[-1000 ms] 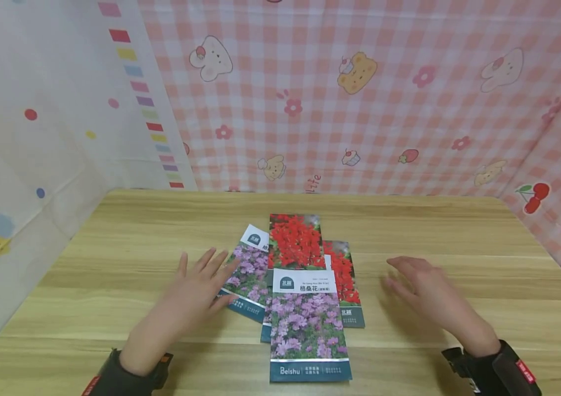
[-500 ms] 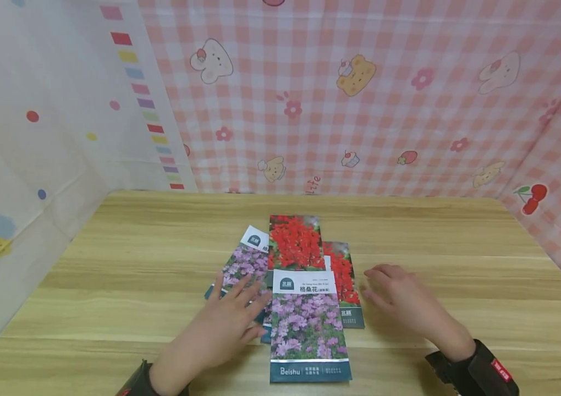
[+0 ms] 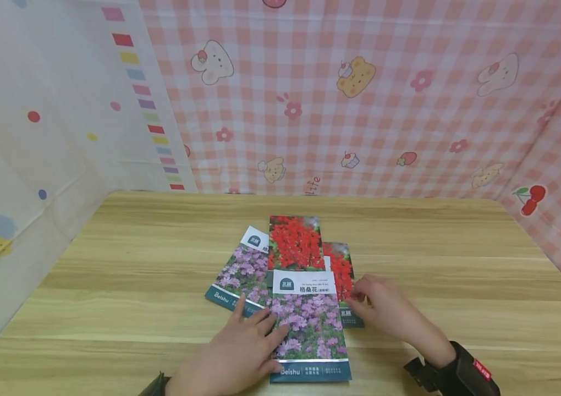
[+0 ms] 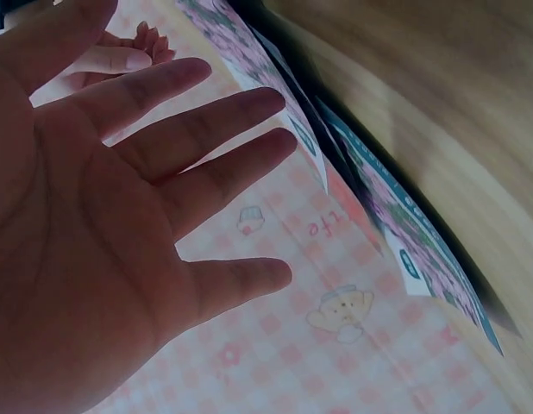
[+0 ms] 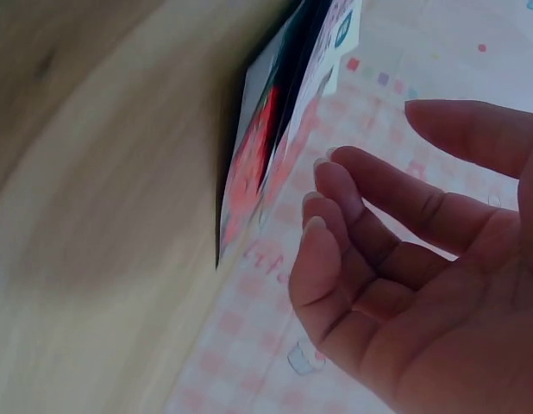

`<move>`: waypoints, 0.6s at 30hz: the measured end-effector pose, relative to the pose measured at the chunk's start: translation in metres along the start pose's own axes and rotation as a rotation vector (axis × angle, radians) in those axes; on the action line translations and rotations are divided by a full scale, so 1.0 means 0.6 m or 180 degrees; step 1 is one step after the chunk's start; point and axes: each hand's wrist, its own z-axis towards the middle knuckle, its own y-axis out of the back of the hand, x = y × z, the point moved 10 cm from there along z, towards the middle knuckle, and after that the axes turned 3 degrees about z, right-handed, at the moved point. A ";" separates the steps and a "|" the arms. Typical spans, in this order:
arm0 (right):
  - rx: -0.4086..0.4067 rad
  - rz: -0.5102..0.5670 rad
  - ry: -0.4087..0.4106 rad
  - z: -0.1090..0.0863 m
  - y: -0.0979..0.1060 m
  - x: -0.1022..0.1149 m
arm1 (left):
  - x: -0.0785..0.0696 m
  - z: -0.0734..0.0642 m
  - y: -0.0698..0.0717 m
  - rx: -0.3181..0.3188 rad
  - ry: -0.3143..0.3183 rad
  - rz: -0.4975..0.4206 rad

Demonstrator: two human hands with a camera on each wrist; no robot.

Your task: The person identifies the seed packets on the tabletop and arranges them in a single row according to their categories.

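Observation:
Several flower seed packets lie overlapping on the wooden table. In front is a purple-flower packet point(image 3: 312, 330), face up with a white header and teal foot. Another purple-flower packet point(image 3: 241, 269) lies slanted to its left. A red-flower packet point(image 3: 294, 242) extends behind, and a second red-flower packet point(image 3: 342, 272) shows at the right, partly covered. My left hand point(image 3: 233, 352) is over the front packet's lower left side; its fingers point(image 4: 223, 181) are straight and spread in the left wrist view. My right hand point(image 3: 391, 311) is at the right red-flower packet's edge, fingers point(image 5: 314, 267) loosely bent, holding nothing.
The table point(image 3: 127, 264) runs back to a pink checked cloth point(image 3: 384, 121) with cartoon prints. A white dotted cloth point(image 3: 62, 143) hangs at the left. A black wrist strap point(image 3: 463, 374) sits on the right wrist.
My left hand has moved right and nearer the body, from the slanted packet to the front one. My right hand has come left to the red-flower packet. The packets stay put.

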 end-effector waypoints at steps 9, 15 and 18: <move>0.0340 0.0116 -0.0222 0.006 -0.042 -0.010 | -0.005 -0.001 -0.015 0.0165 0.0063 -0.0080; 0.0445 0.0231 -0.0290 0.006 -0.054 -0.008 | -0.006 -0.003 -0.017 0.0153 0.0077 -0.0077; 0.0475 0.0253 -0.0361 0.007 -0.056 -0.009 | -0.006 -0.003 -0.018 0.0184 0.0084 -0.0085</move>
